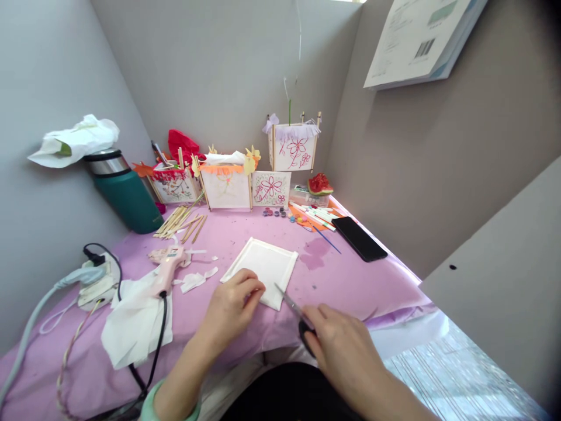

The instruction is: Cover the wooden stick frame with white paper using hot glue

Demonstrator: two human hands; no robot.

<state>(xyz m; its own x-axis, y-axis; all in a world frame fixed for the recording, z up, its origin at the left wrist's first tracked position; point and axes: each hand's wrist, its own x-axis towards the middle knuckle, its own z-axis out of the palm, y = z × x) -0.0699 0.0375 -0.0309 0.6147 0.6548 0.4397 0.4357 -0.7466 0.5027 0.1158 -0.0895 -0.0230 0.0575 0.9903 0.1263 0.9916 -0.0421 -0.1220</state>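
In the head view a white square panel (268, 261) with raised edges lies flat near the front of the table. My left hand (234, 301) is over its front left edge, thumb and fingertips pinched together; what they hold, if anything, is too small to make out. Black-handled scissors (293, 304) are gripped in my right hand (337, 339). Their blades point up and left, with the tips over the panel's right part, and look closed together.
Left are a pink glue gun (169, 263), white scraps (197, 280), wooden sticks (179, 222), a green bottle (127, 196) and a power strip (96, 286) with cables. Decorated paper lanterns (228, 190) stand behind. Right are markers (318, 216) and a black phone (359, 238).
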